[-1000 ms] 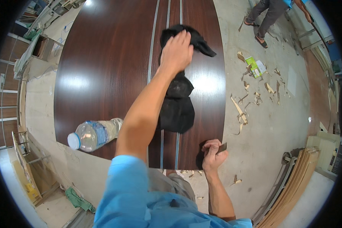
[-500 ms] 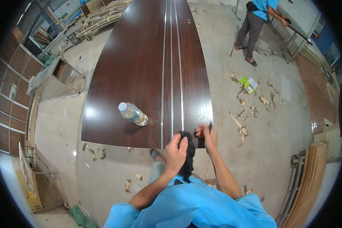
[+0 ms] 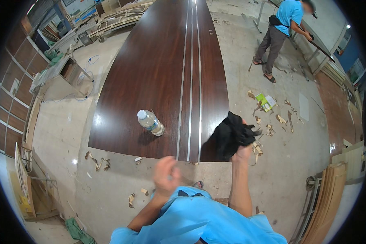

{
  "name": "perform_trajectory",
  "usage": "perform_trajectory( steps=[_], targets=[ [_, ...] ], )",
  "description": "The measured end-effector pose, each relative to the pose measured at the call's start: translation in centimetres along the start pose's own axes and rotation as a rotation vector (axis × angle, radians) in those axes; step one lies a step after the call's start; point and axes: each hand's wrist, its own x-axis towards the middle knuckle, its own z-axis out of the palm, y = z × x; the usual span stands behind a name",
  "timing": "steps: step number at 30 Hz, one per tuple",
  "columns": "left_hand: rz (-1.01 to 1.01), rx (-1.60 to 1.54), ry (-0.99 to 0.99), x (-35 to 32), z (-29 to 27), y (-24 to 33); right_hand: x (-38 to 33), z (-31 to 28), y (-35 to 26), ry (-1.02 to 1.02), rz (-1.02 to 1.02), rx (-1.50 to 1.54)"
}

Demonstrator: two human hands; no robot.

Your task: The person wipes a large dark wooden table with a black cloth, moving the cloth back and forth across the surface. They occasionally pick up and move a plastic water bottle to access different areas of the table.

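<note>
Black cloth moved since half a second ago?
Yes, rightward: the black cloth was by the near end of the rightmost metal strip; now it's at the near right corner of the dark panel, in the right hand.

Glossy wood-look panel, matt cloth

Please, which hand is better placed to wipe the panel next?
Probably your right hand: it holds the black cloth by the near right corner of the brown panel. Your left hand is away from the cloth.

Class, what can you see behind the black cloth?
The brown panel and floor show around the black cloth; it hides part of the panel's right edge and much of the right hand.
</note>
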Motion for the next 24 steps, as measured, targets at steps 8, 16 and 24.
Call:
perform_trajectory(
  steps=[8, 16, 24],
  targets=[
    [-0.468, 0.070, 0.147, 5.8, 0.3, -14.7, -1.5, -0.6, 12.6, -0.620, -0.413, -1.811],
    [-0.472, -0.059, -0.089, 13.3, 2.9, -21.0, 7.5, 0.8, 15.9, -0.815, -0.306, -2.003],
    [-0.351, 0.279, -0.524, 20.6, 2.4, -17.9, 32.5, -3.0, 16.9, -0.898, -0.453, -1.964]
  ],
)
